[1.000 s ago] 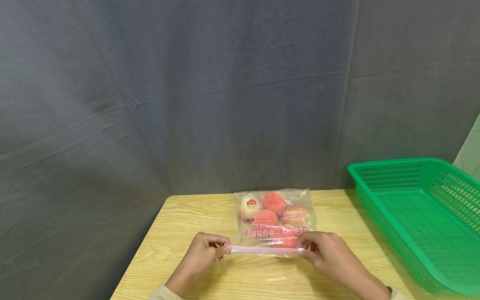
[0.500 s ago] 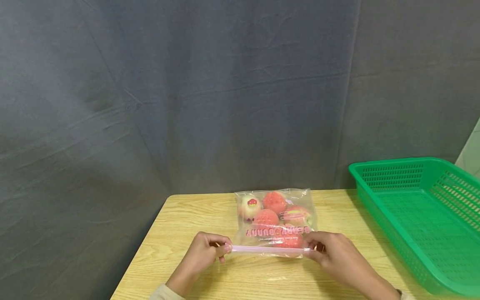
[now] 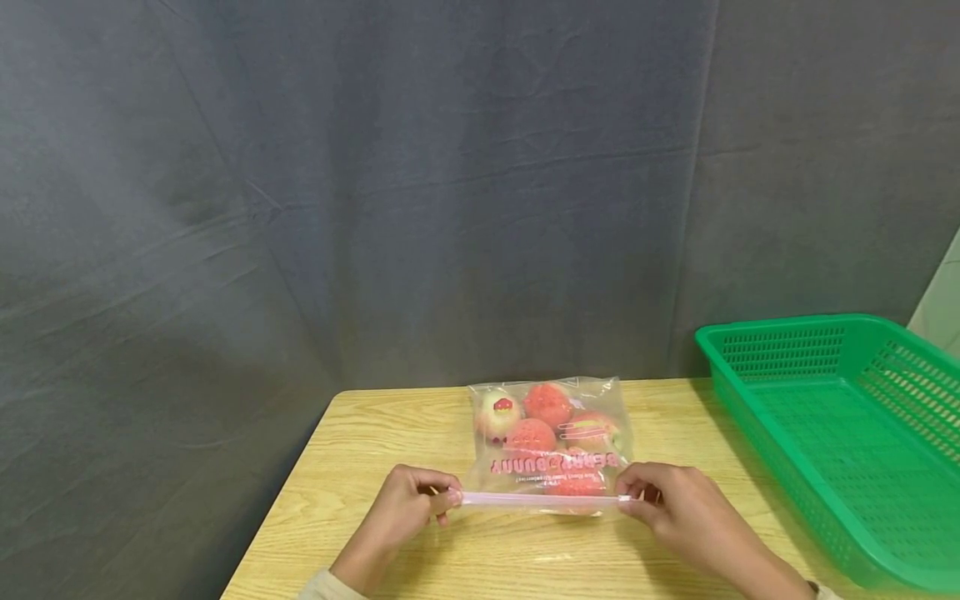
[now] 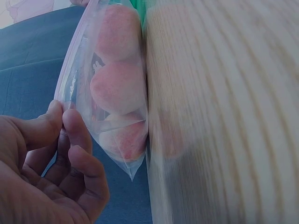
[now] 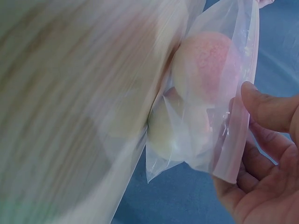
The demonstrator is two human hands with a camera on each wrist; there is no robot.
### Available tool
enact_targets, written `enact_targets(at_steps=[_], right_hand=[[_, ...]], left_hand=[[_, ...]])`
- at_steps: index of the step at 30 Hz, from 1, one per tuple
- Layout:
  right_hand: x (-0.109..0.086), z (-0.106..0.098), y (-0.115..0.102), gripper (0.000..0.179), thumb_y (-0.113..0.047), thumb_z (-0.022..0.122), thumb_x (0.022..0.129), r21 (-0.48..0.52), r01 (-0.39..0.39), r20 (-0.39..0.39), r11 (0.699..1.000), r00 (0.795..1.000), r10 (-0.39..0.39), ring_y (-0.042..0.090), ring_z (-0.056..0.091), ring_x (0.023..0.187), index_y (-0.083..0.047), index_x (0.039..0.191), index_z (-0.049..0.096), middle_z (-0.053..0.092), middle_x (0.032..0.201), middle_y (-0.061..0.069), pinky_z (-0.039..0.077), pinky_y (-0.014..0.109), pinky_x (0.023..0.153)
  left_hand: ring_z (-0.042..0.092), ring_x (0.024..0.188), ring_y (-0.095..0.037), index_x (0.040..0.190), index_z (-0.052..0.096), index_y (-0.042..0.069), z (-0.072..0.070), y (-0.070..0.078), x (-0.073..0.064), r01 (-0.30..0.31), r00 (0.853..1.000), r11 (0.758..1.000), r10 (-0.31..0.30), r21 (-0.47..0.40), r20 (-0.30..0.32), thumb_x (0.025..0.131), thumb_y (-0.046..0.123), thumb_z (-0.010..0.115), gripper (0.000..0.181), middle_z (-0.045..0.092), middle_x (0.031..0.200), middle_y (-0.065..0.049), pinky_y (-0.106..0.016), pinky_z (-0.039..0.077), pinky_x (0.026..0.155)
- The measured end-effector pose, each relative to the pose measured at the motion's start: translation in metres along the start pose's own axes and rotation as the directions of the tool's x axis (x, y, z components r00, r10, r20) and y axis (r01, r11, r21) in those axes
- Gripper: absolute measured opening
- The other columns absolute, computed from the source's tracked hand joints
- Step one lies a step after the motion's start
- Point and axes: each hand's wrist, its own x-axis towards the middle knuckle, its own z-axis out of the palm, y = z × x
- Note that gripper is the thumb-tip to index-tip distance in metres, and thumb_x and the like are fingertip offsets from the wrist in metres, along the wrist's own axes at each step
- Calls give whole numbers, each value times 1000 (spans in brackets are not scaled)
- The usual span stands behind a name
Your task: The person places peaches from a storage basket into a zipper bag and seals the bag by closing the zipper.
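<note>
A clear zip bag (image 3: 483, 475) with pink lettering lies on the wooden table, its pink zip strip (image 3: 536, 500) towards me. Inside it are several red and cream peaches (image 3: 549, 406). Thumb and forefinger of my left hand (image 3: 408, 506) pinch the strip's left end, its other fingers loosely bent in the left wrist view. At the strip's right end, by a small white slider (image 3: 624, 498), my right hand (image 3: 678, 508) pinches the zip edge. In the right wrist view the bag's corner (image 5: 229, 170) shows beside that thumb, with further fingers behind the plastic.
A green plastic basket (image 3: 765, 425) with perforated sides stands at the right of the table (image 3: 360, 442). Dark grey cloth (image 3: 495, 208) hangs behind the table's back edge and down its left side.
My right hand has slid rightward along the zip strip to its right end, showing more of the strip. The left hand has kept its grip at the left end, and the bag lies still.
</note>
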Motion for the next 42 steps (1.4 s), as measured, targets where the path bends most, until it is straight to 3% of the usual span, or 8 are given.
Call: enact_targets(at_steps=[10, 24, 32, 38, 42], right_hand=[[-4, -4, 6, 23, -13, 81, 79, -26, -29, -20, 999, 999, 28, -8, 44, 62, -30, 79, 66, 55, 67, -22, 42, 17, 57], [-9, -8, 20, 27, -13, 84, 76, -64, -4, -73, 998, 997, 0, -9, 43, 63, -32, 77, 65, 54, 68, -24, 41, 17, 56], [-13, -11, 30, 32, -10, 84, 74, -65, 13, -122, 998, 992, -21, -10, 41, 62, -34, 75, 62, 51, 67, -26, 37, 17, 54], [-15, -16, 33, 29, -14, 82, 77, -95, -31, -92, 995, 995, 23, -9, 40, 61, -35, 77, 62, 51, 66, -26, 35, 17, 53], [-16, -17, 34, 28, -14, 83, 76, -118, -19, -71, 993, 997, 11, -10, 42, 63, -34, 78, 63, 52, 68, -27, 38, 17, 54]], left_hand=[[56, 54, -11, 86, 76, -2, 0, -1, 0, -16, 1000, 1000, 16, -9, 12, 88, 8, 72, 10, 67, 70, -5, -18, 37, 46], [56, 54, -11, 87, 76, -2, -1, -1, -1, -18, 1000, 1000, 18, -7, 11, 87, 6, 72, 9, 70, 72, -12, -17, 38, 47], [56, 54, -12, 87, 76, -2, -1, -3, -1, -22, 1000, 1000, 22, -6, 15, 88, 7, 72, 10, 68, 70, -5, -17, 38, 46], [55, 54, -12, 86, 76, -1, 1, -3, 0, -17, 1000, 1000, 17, -4, 4, 87, 8, 73, 10, 68, 70, -10, -17, 36, 46], [58, 55, -12, 83, 77, 3, 1, -1, -4, -70, 997, 994, 71, 78, -3, 86, 9, 74, 7, 70, 75, -9, -18, 41, 48]])
